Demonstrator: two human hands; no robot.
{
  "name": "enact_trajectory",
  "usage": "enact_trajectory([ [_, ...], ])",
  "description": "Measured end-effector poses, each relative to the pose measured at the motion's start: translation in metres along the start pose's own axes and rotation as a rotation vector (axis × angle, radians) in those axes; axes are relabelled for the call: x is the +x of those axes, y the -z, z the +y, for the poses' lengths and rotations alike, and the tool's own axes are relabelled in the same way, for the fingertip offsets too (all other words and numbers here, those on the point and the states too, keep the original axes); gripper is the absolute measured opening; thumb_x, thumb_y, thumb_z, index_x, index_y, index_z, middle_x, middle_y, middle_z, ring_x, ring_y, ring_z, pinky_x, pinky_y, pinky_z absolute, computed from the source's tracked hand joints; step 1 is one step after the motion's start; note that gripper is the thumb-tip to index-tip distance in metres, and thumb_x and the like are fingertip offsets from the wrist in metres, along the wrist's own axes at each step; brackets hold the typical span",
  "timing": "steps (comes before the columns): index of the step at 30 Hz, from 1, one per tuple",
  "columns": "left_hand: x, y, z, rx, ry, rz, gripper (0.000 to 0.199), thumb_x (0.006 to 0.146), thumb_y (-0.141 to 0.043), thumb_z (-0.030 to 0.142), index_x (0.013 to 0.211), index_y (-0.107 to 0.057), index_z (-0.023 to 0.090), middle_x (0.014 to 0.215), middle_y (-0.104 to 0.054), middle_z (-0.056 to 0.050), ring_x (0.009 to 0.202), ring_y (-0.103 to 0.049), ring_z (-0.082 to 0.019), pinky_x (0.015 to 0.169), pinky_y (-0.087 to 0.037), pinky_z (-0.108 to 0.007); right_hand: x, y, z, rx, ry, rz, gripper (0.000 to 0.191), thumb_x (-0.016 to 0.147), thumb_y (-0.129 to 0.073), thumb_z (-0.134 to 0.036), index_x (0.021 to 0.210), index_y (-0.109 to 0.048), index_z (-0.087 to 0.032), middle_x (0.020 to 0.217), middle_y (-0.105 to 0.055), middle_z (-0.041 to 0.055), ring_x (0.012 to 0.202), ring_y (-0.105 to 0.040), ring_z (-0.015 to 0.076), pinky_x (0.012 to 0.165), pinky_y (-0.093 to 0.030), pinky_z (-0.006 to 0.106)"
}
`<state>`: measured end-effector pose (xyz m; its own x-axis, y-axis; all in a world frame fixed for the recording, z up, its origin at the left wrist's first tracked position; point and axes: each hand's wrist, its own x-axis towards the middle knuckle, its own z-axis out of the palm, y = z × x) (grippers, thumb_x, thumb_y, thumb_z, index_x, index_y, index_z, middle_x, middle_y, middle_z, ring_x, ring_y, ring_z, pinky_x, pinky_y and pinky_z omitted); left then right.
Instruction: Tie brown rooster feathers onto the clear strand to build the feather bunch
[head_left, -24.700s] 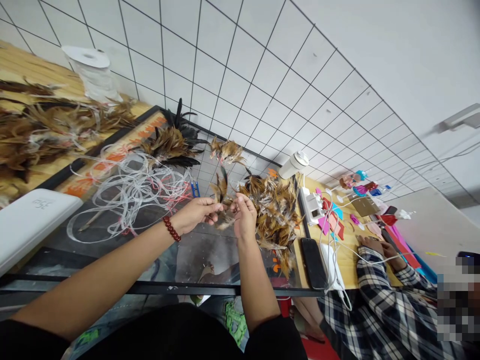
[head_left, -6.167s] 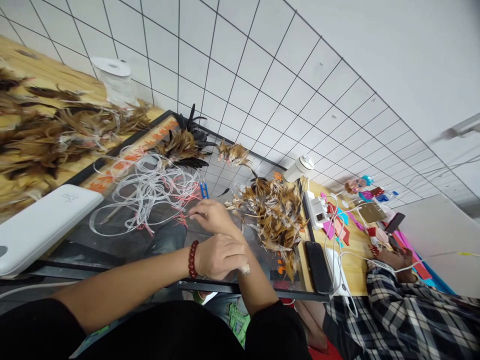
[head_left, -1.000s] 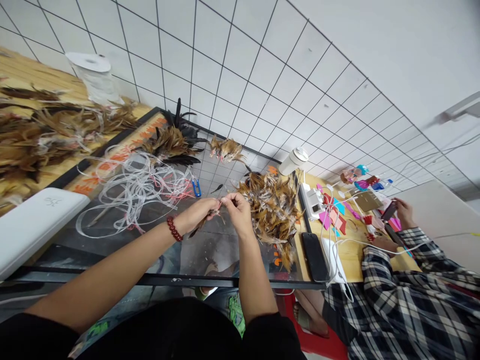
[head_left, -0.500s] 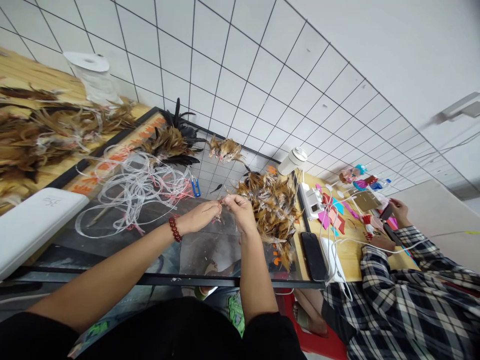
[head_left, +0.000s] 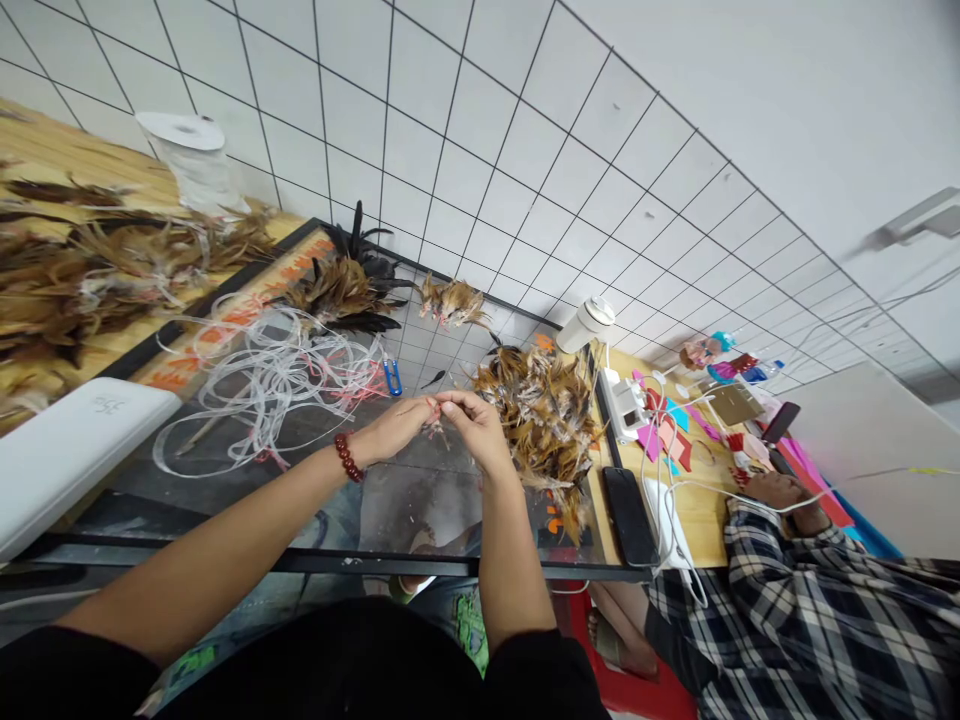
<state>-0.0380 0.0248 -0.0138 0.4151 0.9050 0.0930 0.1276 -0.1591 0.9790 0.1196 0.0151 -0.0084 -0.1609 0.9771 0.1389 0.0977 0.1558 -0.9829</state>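
Observation:
My left hand (head_left: 397,425), with a red bead bracelet (head_left: 347,457) at the wrist, is closed in a pinch over the dark glassy tabletop. Against it my right hand (head_left: 475,425) pinches too, fingertips meeting. Between them a small feather piece (head_left: 435,428) with pinkish ends pokes out, mostly hidden by the fingers. Just right of my right hand lies a big heap of brown feathers (head_left: 544,415). Blue thread snips (head_left: 392,377) lie beyond my left hand, beside a tangle of clear and pink ribbon (head_left: 277,380). A single dark feather (head_left: 433,379) rests behind my fingertips.
Brown and black feathers (head_left: 345,285) and a small feather bunch (head_left: 454,300) lie at the back. A white box (head_left: 82,460), ribbon spool (head_left: 187,155), white bottle (head_left: 586,324), phone (head_left: 628,515) and cables surround the work area. A co-worker in a plaid sleeve (head_left: 765,550) sits right.
My hands stay together, fingertips shifting slightly closer. At the right, the co-worker's raised hand has come down toward the other, leaving a dark phone-like object standing there.

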Motion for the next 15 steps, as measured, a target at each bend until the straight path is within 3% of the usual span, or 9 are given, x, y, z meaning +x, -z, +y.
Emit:
enact_trajectory([
  [4,0.000,0.000,0.004,0.058,-0.030,0.044,0.025,0.081,-0.039,0.034,0.061,-0.045,0.021,0.066,-0.049,0.000,0.066,-0.046,-0.017,0.064,-0.037,-0.029,-0.001,0.000,-0.002,-0.039,0.026,0.030,0.022,0.079,-0.066,-0.039,0.084,-0.071,-0.019,0.080,-0.072,0.0032,0.074,-0.063,0.0153,0.073,-0.052,0.029],
  [9,0.000,-0.002,0.008,0.028,-0.014,0.087,0.026,0.081,-0.043,0.033,0.061,-0.050,0.020,0.066,-0.050,0.001,0.067,-0.047,-0.016,0.065,-0.038,-0.027,-0.004,-0.001,-0.012,-0.298,0.210,0.082,0.017,0.084,-0.060,-0.028,0.070,-0.065,-0.019,0.073,-0.063,0.0002,0.074,-0.056,0.0136,0.078,-0.046,0.028],
  [15,0.000,-0.008,0.008,-0.259,0.075,0.268,0.019,0.075,-0.057,0.032,0.065,-0.061,0.016,0.074,-0.057,-0.001,0.075,-0.053,-0.015,0.071,-0.040,-0.026,-0.007,-0.004,-0.017,-0.445,0.342,0.124,0.015,0.088,-0.054,-0.023,0.076,-0.063,-0.020,0.085,-0.060,0.0035,0.087,-0.057,0.0152,0.081,-0.046,0.027],
])
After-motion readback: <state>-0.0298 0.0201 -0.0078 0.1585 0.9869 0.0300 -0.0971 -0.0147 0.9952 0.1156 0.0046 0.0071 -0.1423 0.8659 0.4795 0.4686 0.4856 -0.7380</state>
